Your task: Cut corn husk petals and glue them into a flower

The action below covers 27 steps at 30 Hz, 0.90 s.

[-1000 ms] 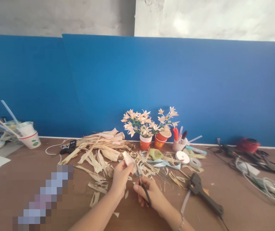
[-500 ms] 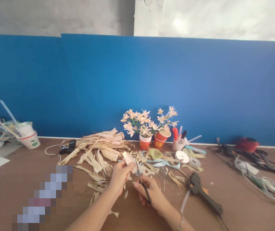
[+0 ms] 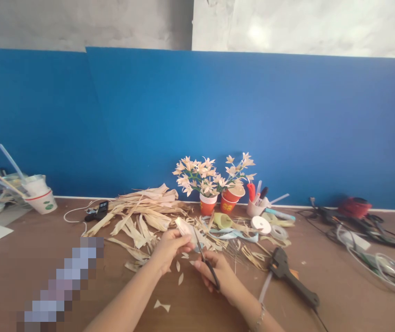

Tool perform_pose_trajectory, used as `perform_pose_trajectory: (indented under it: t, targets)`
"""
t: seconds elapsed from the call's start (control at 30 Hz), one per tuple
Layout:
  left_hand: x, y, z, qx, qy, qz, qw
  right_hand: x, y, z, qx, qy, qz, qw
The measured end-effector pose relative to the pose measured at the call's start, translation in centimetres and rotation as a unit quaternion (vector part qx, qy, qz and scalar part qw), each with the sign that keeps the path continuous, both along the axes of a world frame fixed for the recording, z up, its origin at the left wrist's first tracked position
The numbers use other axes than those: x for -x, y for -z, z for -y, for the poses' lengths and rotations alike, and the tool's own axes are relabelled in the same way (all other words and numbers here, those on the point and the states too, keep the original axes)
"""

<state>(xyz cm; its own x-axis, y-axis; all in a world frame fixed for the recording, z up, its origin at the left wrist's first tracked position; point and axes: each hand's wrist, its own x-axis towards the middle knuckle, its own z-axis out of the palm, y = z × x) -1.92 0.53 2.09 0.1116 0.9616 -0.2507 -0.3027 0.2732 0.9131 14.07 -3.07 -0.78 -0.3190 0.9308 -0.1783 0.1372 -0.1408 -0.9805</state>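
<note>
Pinched in the fingers of my left hand [image 3: 173,249] is a pale piece of corn husk [image 3: 182,226], its free end pointing up and away. My right hand [image 3: 218,274] grips black-handled scissors [image 3: 205,263], blades pointing up just right of the husk; whether they touch it I cannot tell. Small cut petal shapes [image 3: 181,278] lie on the table between my wrists, and a bow-shaped scrap [image 3: 162,305] is nearer me. Behind my hands spreads a heap of dried husks [image 3: 149,207].
Husk flowers [image 3: 200,173] stand in red paper cups [image 3: 230,203] at the back. A glue gun [image 3: 292,279] lies right of my right hand, near a white tape roll [image 3: 261,225]. Cables [image 3: 387,267] cover the far right; a white cup [image 3: 41,200] holds straws at left.
My left hand has shifted slightly left and back, uncovering more petal pieces on the table. My right hand, with the scissors, has moved slightly right.
</note>
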Motion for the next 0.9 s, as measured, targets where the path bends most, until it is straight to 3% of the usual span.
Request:
perform_pose_trajectory:
  t: [0.2,0.9]
  targets:
    - [0.1,-0.1,0.0,-0.026,0.002,0.001,1.0,-0.2,-0.9,0.1,0.002,-0.013,-0.012,1.0]
    - [0.8,-0.2,-0.3,-0.058,0.049,-0.03,0.997,-1.2,-1.4,0.0,0.03,-0.066,-0.004,0.997]
